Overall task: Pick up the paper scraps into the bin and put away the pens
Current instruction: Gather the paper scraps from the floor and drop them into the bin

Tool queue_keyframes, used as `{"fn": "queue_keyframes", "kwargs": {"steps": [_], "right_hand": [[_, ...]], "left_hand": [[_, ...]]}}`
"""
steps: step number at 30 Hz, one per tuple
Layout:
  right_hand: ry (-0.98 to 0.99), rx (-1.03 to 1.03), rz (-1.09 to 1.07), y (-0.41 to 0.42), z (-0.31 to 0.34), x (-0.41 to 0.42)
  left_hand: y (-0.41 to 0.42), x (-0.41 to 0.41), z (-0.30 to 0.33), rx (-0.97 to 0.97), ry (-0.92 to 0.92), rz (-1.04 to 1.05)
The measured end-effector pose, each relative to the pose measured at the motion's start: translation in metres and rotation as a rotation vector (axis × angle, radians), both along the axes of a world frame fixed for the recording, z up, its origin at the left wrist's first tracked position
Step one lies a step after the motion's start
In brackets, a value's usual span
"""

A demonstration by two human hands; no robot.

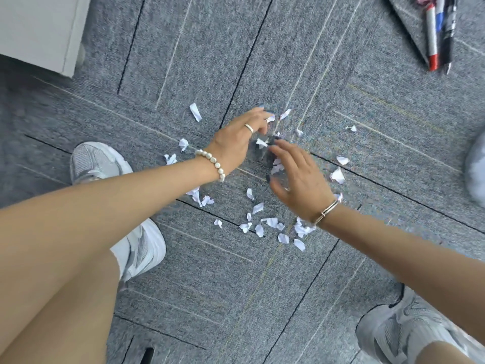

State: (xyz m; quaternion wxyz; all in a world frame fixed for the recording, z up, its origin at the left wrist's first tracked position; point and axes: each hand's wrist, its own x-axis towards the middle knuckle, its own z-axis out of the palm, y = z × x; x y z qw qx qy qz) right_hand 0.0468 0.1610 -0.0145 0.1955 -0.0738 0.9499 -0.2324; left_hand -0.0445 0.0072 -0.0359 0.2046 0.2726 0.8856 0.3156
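Several white paper scraps (271,224) lie scattered over the grey carpet in the middle of the view. My left hand (237,137), with a ring and a pearl bracelet, reaches over the far side of the pile, its fingers bent down towards a scrap (270,118). Just to the right, my right hand (299,179), with a metal bangle, hovers over the scraps with fingers spread; a scrap (261,142) lies between the two hands. Both hands are motion-blurred. Three pens (433,35) lie together at the top right: one red and white, one blue and white, one black.
My shoes stand on the carpet: one at the left (97,161), one below it (143,248), one at the bottom right (393,329). A white cabinet corner (39,30) fills the top left. A blurred pale object (476,169) sits at the right edge.
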Motion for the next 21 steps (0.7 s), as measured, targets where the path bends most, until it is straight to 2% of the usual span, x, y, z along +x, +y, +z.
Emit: {"fn": "queue_keyframes", "kwargs": {"steps": [3,10,16,21], "right_hand": [[0.006,0.066,0.067,-0.005,0.007,-0.021],[-0.128,0.306,0.248,-0.012,0.013,-0.045],[-0.219,0.356,0.178,-0.028,0.008,-0.02],[-0.255,0.286,0.144,-0.026,0.016,0.002]], "left_hand": [[-0.011,-0.006,-0.001,-0.055,0.041,-0.029],[-0.038,-0.013,0.016,-0.307,0.124,0.023],[-0.081,-0.011,0.009,-0.462,0.001,0.028],[-0.096,0.005,0.003,-0.546,0.03,-0.254]]}}
